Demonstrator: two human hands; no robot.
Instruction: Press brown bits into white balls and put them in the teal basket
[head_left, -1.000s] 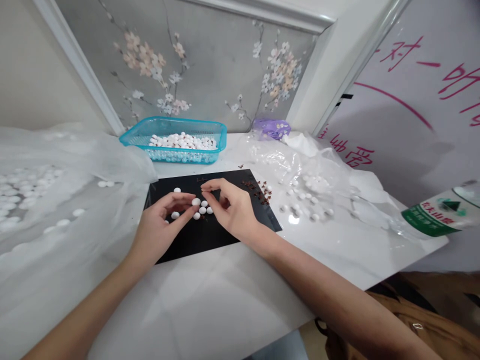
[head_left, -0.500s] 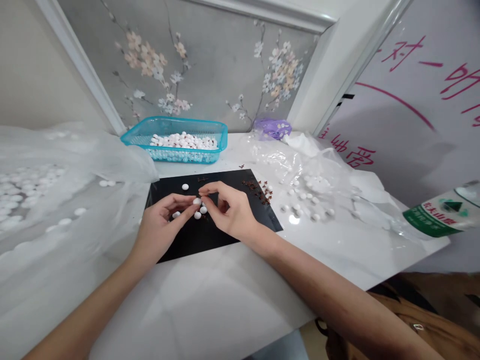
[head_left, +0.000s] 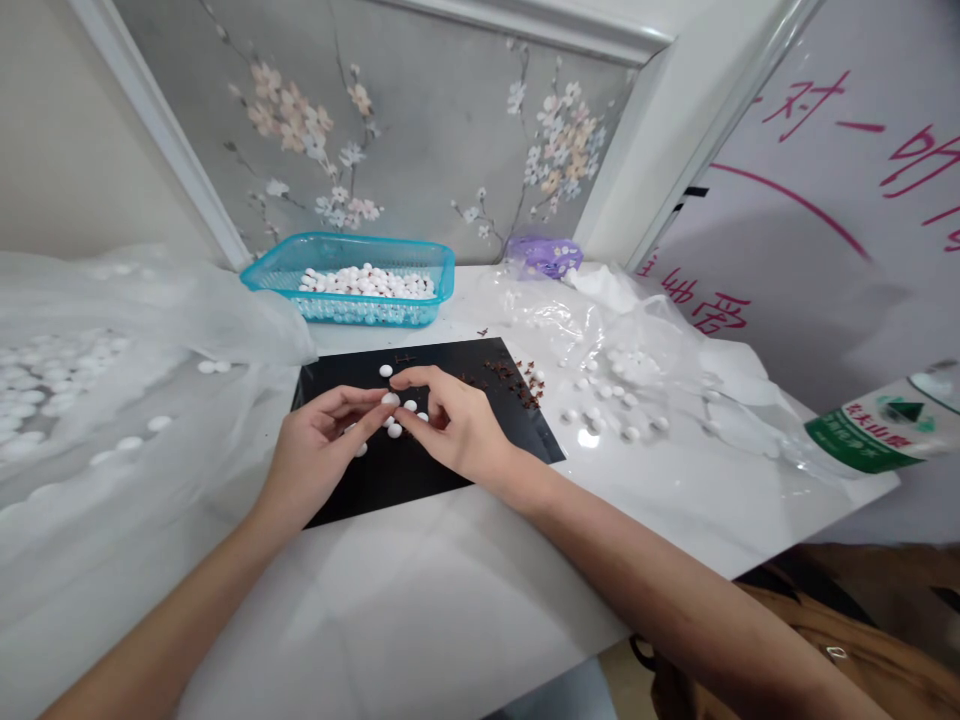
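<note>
Our left hand (head_left: 307, 452) is pinching a white ball (head_left: 390, 399) above a black mat (head_left: 405, 478). Our right hand (head_left: 395, 395) is curving close, fingers narrowly parted.

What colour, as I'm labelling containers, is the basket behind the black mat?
The basket is translucent turquoise blue, seen best in the head view.

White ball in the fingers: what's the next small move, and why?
I'd steady the white ball and ease the right hand's fingertips gently onto it: the left hand pinches it, and the right thumb and forefinger are close beside it. Whether those two grip anything is too small to tell.
</note>
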